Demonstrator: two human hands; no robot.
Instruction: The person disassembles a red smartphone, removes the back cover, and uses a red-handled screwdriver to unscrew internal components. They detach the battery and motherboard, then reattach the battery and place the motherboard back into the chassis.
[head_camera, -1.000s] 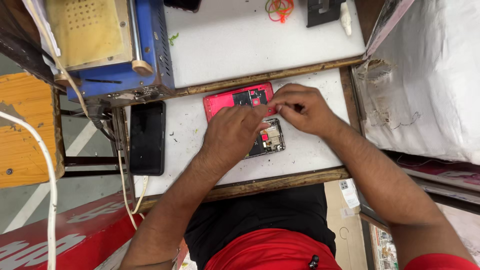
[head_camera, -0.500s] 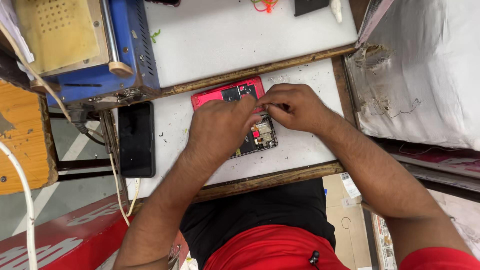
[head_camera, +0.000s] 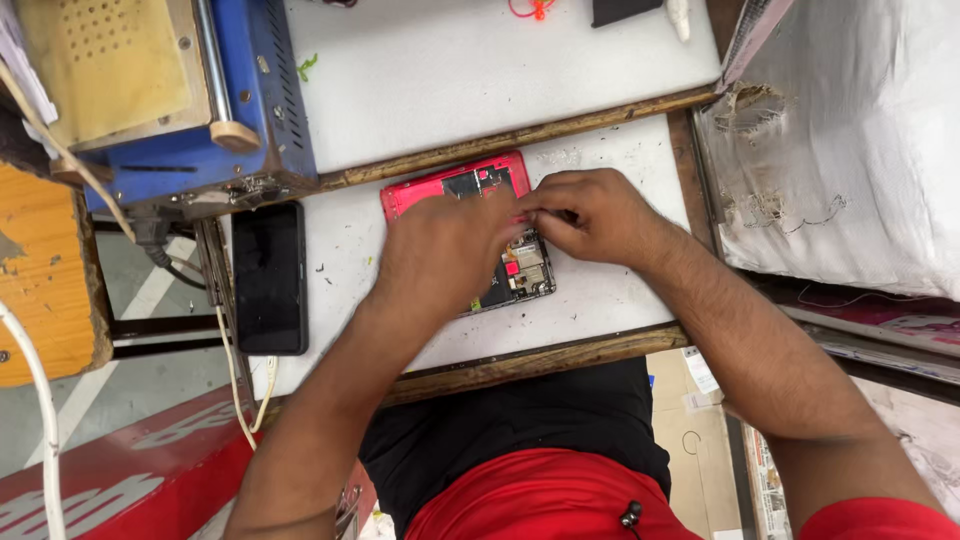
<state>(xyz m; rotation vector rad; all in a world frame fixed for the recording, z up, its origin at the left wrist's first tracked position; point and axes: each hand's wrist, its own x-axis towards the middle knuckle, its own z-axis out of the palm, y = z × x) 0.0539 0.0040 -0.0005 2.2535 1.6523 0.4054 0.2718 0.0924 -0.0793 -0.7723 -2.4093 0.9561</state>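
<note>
An opened red phone lies on the white work surface with its back off and its inner parts showing. My left hand lies flat over the phone's middle and holds it down. My right hand has its fingers pinched together at the phone's right edge, near the circuit board. Whether a small part or tool sits between those fingertips is hidden.
A black phone lies face up at the left of the surface. A blue machine with a tan pad stands at the back left, cables hanging beside it. A wooden strip splits the bench. White sheeting covers the right.
My view has shifted a little, so the bench sits lower and further right in frame. Both hands stay on the red phone, and the right fingers have closed in at its edge.
</note>
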